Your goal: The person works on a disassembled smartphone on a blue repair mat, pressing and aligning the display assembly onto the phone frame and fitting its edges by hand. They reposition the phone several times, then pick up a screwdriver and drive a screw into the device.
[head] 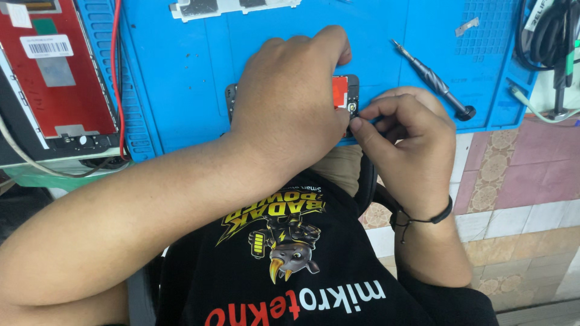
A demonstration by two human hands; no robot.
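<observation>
Fingers of the left hand (290, 102) press flat on an opened phone (344, 93) at frame centre, on the blue mat (181, 78); the right hand (405, 139) pinches closed at its edge.

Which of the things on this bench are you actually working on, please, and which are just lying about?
In hand:
- opened phone, pressed down by the left hand
- right hand, fingers pinched at the phone's edge

Lying about:
- screwdriver on the blue mat
- red-backed screen panel
- white strip
- black cables
</observation>
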